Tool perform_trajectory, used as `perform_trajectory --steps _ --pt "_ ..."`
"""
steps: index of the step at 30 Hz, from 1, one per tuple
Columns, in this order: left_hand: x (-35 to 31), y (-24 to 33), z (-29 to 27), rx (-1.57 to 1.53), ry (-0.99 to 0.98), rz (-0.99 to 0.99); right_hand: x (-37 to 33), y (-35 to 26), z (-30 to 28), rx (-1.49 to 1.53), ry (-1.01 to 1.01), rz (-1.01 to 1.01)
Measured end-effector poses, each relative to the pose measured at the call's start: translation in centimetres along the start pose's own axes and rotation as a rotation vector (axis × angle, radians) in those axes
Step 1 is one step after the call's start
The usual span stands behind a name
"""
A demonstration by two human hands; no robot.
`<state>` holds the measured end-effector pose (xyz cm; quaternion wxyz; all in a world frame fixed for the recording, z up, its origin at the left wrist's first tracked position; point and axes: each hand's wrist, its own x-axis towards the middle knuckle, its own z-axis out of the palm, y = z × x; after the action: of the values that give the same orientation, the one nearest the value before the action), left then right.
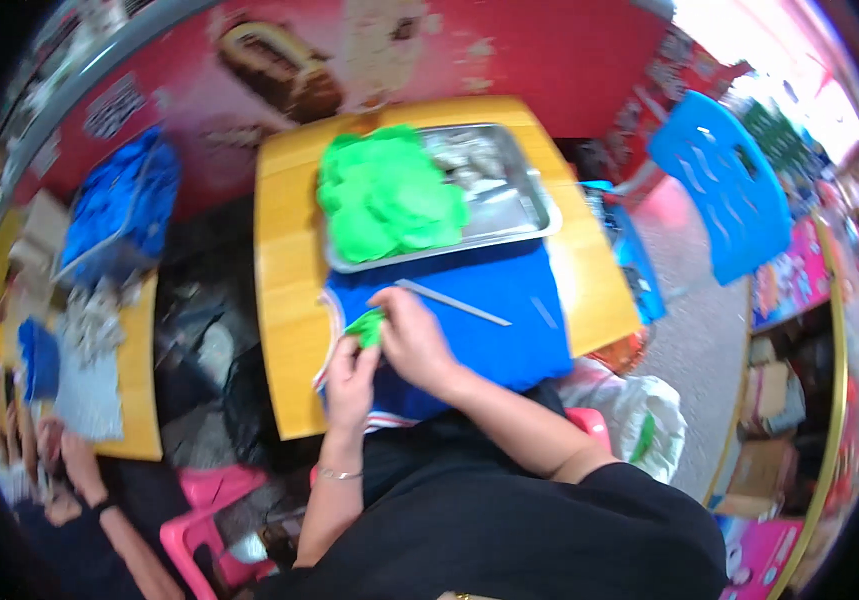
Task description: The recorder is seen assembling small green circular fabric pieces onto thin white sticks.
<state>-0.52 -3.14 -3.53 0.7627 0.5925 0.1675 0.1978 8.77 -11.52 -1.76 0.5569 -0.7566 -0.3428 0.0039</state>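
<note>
Pinching a green piece point(367, 326) in left hand point(351, 370) and right hand point(414, 337), seemingly unfinished; cannot call green pile point(387, 197) done or left

Green piece point(367, 326) partly hidden (by fingers point(345, 356)), co-worker point(89, 540) cut off, shelf goods point(857, 350) blurred

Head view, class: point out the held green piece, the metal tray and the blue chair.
Green piece point(368, 327), head view: visible middle.
Metal tray point(512, 211), head view: bare floor.
Blue chair point(744, 218), head view: backrest.
</note>
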Motion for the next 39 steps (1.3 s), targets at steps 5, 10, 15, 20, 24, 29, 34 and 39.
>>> perform_trajectory --steps 5,10,15,20,24,29,34,39 --pt "-0.3 0.8 0.5 -0.076 0.025 0.032 -0.4 -1.1 -0.4 0.167 -0.046 0.009" --pt "0.4 -0.4 0.4 0.15 0.166 0.215 -0.7 -1.7 -0.5 0.251 -0.081 0.081" --pt "0.2 0.8 1.0 0.32 0.459 0.446 -1.7 -2.7 0.6 0.23 -0.102 0.05" --pt "0.5 -0.8 1.1 0.261 0.448 0.396 -0.4 -3.0 -0.5 0.099 -0.064 -0.083" --pt "0.7 -1.0 2.3 -0.158 0.274 0.191 0.5 -2.3 -1.8 -0.059 0.087 -0.238" --pt "0.0 0.3 2.1 -0.244 0.138 0.118 1.0 -2.1 -1.9 -0.046 0.097 -0.237" --pt "-0.6 0.4 1.6 -0.379 0.134 0.12 0.3 -3.3 -1.5 0.122 -0.067 -0.078" --pt "-0.2 0.4 1.5 -0.144 0.296 0.287 0.1 -2.5 -1.4 0.603 -0.252 0.255"
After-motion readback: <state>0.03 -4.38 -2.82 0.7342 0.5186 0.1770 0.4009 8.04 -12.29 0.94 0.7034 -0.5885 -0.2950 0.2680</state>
